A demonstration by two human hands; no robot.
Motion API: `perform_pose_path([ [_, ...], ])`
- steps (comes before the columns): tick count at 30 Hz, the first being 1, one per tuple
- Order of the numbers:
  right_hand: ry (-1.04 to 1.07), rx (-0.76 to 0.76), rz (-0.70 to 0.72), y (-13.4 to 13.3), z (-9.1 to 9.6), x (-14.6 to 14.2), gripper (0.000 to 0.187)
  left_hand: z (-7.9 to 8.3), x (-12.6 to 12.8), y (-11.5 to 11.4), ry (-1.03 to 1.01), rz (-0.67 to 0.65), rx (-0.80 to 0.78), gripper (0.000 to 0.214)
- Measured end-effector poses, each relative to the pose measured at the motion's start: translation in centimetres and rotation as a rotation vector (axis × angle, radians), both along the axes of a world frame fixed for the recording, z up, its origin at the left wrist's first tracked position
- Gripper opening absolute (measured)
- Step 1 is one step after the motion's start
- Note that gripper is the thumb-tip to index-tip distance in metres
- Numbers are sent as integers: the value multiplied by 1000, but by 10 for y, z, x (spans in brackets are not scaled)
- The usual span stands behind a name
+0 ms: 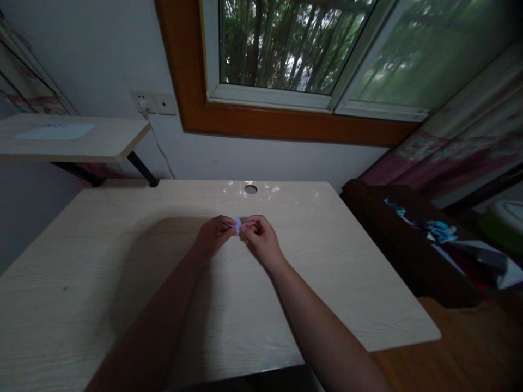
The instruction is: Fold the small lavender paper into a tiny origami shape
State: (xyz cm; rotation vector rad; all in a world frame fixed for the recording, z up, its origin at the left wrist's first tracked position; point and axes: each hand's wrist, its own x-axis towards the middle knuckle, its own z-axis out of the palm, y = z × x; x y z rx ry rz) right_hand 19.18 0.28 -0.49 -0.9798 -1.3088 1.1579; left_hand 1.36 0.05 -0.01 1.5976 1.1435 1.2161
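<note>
Both my hands meet over the middle of a light wooden desk (122,283). My left hand (214,234) and my right hand (260,237) are closed, pinching between their fingertips a small pale piece of folded paper (238,225). The paper is tiny and mostly hidden by the fingers. Both forearms reach in from the bottom of the view.
A round cable hole (250,189) sits near the desk's far edge. A raised shelf (73,142) with a white sheet (55,132) stands at the back left. Wall sockets (153,102) and a window (310,49) are behind. A dark piece of furniture with cloth items (429,239) lies to the right.
</note>
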Motion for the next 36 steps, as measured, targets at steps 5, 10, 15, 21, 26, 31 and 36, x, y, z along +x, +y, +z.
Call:
perform_pose_path([
  [5,-59,46,-53,-4,3,-1,25,1,1,-1,42,18,36,23],
  [10,-222,138,-134,-9,8,0,23,4,0,-2,115,18,80,22],
  [15,-318,189,-180,-12,11,0,23,3,-1,-2,155,39,159,17],
  [21,-300,195,-161,-10,12,-1,26,5,-1,-1,202,79,181,11],
  [26,-262,194,-134,-9,11,-2,27,5,-2,0,165,55,139,11],
  [31,-200,175,-103,-8,11,-2,32,10,-2,0,168,45,114,9],
  [36,-149,148,-75,-7,11,-2,34,11,-2,1,210,39,94,8],
])
